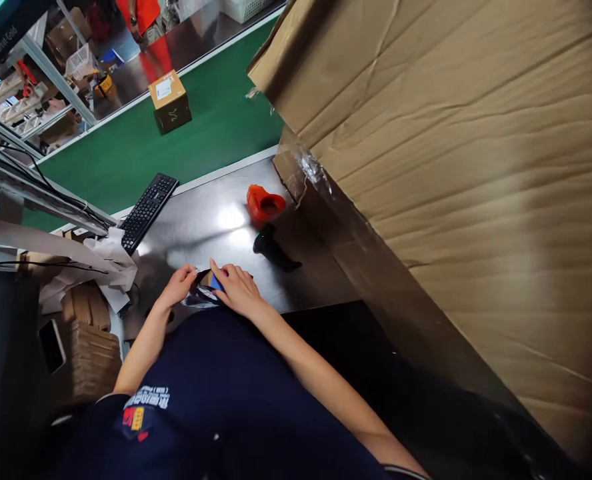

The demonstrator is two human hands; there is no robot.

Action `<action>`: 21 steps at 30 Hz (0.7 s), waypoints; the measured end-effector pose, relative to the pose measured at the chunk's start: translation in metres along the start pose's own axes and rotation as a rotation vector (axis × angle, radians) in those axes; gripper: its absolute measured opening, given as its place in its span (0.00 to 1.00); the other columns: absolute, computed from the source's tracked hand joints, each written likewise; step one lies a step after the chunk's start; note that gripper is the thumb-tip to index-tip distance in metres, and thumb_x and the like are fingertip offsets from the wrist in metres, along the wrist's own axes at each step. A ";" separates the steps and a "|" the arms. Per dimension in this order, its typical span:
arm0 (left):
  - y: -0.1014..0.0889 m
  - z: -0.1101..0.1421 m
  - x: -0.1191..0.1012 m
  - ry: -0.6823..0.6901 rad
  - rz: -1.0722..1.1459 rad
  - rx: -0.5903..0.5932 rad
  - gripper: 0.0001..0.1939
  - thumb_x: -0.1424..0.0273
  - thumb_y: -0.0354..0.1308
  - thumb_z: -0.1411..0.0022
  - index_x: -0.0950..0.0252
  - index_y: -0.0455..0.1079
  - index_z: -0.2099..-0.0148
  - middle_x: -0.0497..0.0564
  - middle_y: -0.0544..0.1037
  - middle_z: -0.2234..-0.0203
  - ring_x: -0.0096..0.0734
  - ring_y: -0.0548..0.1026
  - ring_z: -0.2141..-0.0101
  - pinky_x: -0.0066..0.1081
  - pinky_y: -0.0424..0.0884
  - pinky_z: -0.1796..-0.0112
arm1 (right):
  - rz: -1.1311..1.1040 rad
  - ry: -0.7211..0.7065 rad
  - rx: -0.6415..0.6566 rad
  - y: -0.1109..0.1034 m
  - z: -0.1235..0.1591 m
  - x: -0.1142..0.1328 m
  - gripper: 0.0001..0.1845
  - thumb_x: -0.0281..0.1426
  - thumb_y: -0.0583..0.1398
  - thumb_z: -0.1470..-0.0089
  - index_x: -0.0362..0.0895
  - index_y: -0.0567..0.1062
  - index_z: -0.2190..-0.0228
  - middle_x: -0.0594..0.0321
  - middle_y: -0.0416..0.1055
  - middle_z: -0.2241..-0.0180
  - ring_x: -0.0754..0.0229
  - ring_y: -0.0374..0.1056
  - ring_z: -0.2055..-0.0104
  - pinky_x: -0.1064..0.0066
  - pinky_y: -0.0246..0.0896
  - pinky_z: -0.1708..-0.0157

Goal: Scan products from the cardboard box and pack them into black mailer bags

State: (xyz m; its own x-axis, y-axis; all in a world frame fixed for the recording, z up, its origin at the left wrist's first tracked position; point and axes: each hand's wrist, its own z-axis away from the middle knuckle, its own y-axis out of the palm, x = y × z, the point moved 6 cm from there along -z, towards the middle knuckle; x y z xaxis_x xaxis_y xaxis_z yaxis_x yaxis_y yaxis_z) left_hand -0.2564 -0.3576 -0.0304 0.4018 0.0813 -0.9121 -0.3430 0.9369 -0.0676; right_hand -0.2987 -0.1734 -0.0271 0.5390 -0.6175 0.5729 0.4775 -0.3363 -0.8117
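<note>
Close to my body, at the near edge of the metal table, is a crinkled plastic bag (201,297), dark and silvery. My left hand (179,287) pinches its left side with closed fingers. On the right side, my right hand (240,289) grips the bag, its fingers bent over the edge. Between the hands a small blue and brown item (216,283) shows in the bag's mouth; its kind cannot be made out. Beyond my right hand lie a black handheld scanner (276,248) and an orange tape dispenser (265,204).
A large cardboard box (456,173) looms along the right. A black keyboard (149,210) lies at the table's left. Behind runs a green conveyor belt (221,113) carrying a small carton (172,101). Flattened cardboard (93,353) and a phone (52,345) are at lower left. A person (143,20) stands beyond.
</note>
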 end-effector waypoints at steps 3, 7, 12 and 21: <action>-0.001 -0.007 -0.003 0.007 -0.067 0.059 0.11 0.69 0.70 0.39 0.62 0.72 0.71 0.44 0.69 0.80 0.28 0.63 0.77 0.29 0.58 0.72 | -0.030 -0.074 -0.028 0.020 -0.001 -0.015 0.47 0.50 0.61 0.37 0.48 0.52 0.26 0.44 0.60 0.32 0.40 0.58 0.32 0.43 0.55 0.32; -0.021 -0.009 -0.007 0.005 -0.075 -0.066 0.13 0.74 0.71 0.41 0.62 0.71 0.74 0.43 0.67 0.80 0.28 0.62 0.76 0.28 0.59 0.71 | 0.007 0.023 -0.099 0.026 0.006 -0.042 0.41 0.42 0.68 0.43 0.41 0.65 0.33 0.40 0.63 0.34 0.39 0.60 0.34 0.47 0.57 0.35; -0.047 0.004 -0.022 0.079 -0.111 -0.103 0.12 0.73 0.70 0.39 0.61 0.72 0.73 0.44 0.69 0.77 0.29 0.65 0.72 0.27 0.62 0.68 | 0.065 0.012 0.006 -0.010 0.005 -0.050 0.12 0.36 0.64 0.39 0.42 0.80 0.59 0.49 0.77 0.56 0.44 0.67 0.48 0.49 0.56 0.39; -0.087 0.037 -0.102 0.412 -0.202 -0.296 0.09 0.63 0.67 0.34 0.60 0.74 0.65 0.48 0.75 0.67 0.34 0.72 0.62 0.30 0.68 0.55 | -0.405 -0.203 -0.143 -0.113 -0.006 0.009 0.13 0.37 0.57 0.42 0.45 0.74 0.74 0.54 0.76 0.55 0.56 0.68 0.61 0.63 0.65 0.57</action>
State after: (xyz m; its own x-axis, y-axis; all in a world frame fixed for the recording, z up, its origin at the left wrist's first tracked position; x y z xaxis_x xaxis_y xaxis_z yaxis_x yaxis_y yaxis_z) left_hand -0.2362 -0.4344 0.0840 0.1394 -0.2861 -0.9480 -0.5415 0.7795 -0.3149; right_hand -0.3518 -0.1456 0.0688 0.4610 -0.2696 0.8455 0.5846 -0.6246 -0.5179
